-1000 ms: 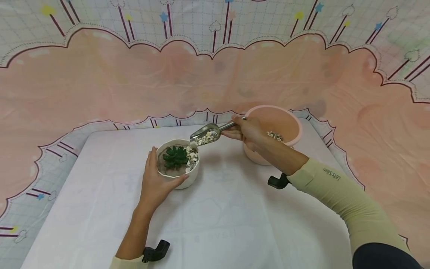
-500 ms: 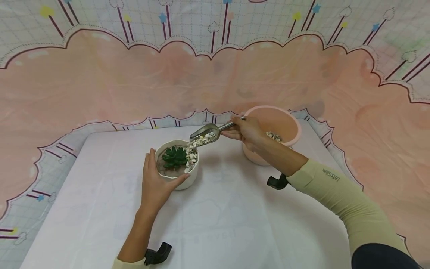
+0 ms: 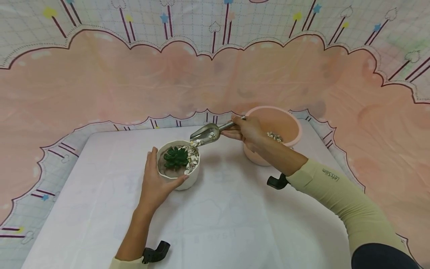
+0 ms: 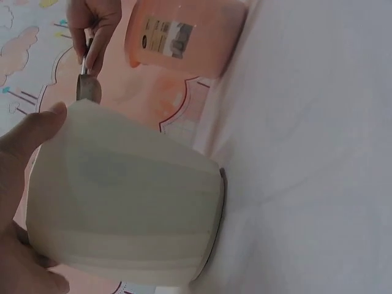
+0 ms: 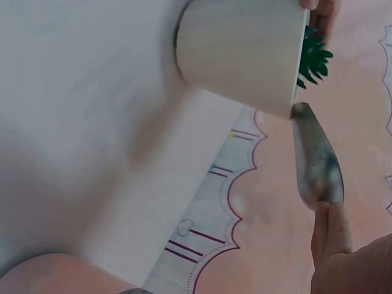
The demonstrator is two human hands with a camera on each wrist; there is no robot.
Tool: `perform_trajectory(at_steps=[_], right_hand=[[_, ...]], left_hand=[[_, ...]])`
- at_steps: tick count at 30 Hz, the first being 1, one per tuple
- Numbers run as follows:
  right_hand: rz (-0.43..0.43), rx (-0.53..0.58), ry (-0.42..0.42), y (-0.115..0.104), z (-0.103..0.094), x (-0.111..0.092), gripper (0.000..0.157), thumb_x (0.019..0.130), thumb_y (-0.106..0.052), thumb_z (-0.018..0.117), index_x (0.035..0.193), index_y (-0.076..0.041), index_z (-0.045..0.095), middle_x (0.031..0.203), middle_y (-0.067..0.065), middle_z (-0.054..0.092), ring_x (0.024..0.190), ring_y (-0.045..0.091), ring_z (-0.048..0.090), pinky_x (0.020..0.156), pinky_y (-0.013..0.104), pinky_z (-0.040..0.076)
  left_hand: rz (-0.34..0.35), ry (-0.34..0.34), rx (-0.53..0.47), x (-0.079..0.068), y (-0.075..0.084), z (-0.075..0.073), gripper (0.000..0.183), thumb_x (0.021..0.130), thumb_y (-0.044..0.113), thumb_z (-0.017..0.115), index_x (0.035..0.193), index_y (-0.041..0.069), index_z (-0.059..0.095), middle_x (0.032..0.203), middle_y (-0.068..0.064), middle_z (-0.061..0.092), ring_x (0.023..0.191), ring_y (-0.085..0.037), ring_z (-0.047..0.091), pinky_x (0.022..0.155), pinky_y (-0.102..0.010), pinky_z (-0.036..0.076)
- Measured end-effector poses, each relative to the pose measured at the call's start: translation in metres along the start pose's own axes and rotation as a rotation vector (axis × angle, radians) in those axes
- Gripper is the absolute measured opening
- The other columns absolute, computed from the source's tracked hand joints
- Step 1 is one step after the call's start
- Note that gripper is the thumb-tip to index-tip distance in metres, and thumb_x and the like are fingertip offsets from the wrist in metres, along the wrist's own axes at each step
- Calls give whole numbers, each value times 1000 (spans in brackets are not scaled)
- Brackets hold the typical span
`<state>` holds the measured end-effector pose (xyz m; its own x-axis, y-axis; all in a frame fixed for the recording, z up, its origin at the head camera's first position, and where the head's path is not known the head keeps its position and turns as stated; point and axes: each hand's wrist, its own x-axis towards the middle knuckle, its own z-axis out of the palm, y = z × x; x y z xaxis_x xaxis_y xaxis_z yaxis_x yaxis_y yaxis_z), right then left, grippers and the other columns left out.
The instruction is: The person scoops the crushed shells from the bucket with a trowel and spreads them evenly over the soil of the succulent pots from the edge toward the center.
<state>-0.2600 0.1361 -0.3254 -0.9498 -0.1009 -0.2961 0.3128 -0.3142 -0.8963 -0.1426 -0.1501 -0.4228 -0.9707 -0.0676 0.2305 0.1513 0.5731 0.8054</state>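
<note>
While the left hand (image 3: 157, 186) steadies a round white pot (image 3: 188, 182) with a wavy rim on the white-covered table (image 3: 218, 224), the head view shows its thumb and fingers gripping opposite sides of the wall. The right hand (image 3: 246, 129) grips the handle of a shiny metal scoop (image 3: 204, 131), tipped over the pot's right edge. Only a few pale stone chips (image 3: 212, 136) remain in the scoop, heaped a second ago; the rest have slid down beside the dark green rosette succulent (image 3: 175, 158). This scoopful seems nearly spent, though the greyish soil (image 3: 171, 173) left of the plant is uncovered. More chips lie in the round peach plastic bucket (image 3: 254, 155) behind the right forearm.

From the left wrist, the pot stands on the table, held near its rim, some fingertips out of sight; beyond it, the right hand pinches the handle.

From the right wrist, the scoop's tip meets the pot's rim, apparently touching; succulent leaves poke above, and the right hand hides the handle.
</note>
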Motion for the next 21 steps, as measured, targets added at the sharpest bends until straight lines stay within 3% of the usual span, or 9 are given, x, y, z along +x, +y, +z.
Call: perform_trajectory(at_steps=[8,13,21], right_hand=[[-10,-16,1,1,0,1,26,114,-15,49,120,10,54,92,23,74,78,27,79,82,35,61],[-17,-12,-3,1,2,2,34,114,-14,49,131,15,49,90,22,74,78,27,79,82,35,61],[-32,-26,-34,3,5,1,22,114,-13,48,115,7,55,90,23,74,77,26,78,83,34,61]], left_hand=[[12,51,22,-2,0,7,131,73,31,99,167,-2,14,170,-25,15,159,-42,6,120,-66,23],[48,25,11,2,-6,3,130,73,29,99,167,0,15,171,-23,19,159,-41,11,121,-65,21],[13,-20,18,2,-2,0,132,74,32,98,167,-1,10,171,-24,12,159,-41,2,121,-66,20]])
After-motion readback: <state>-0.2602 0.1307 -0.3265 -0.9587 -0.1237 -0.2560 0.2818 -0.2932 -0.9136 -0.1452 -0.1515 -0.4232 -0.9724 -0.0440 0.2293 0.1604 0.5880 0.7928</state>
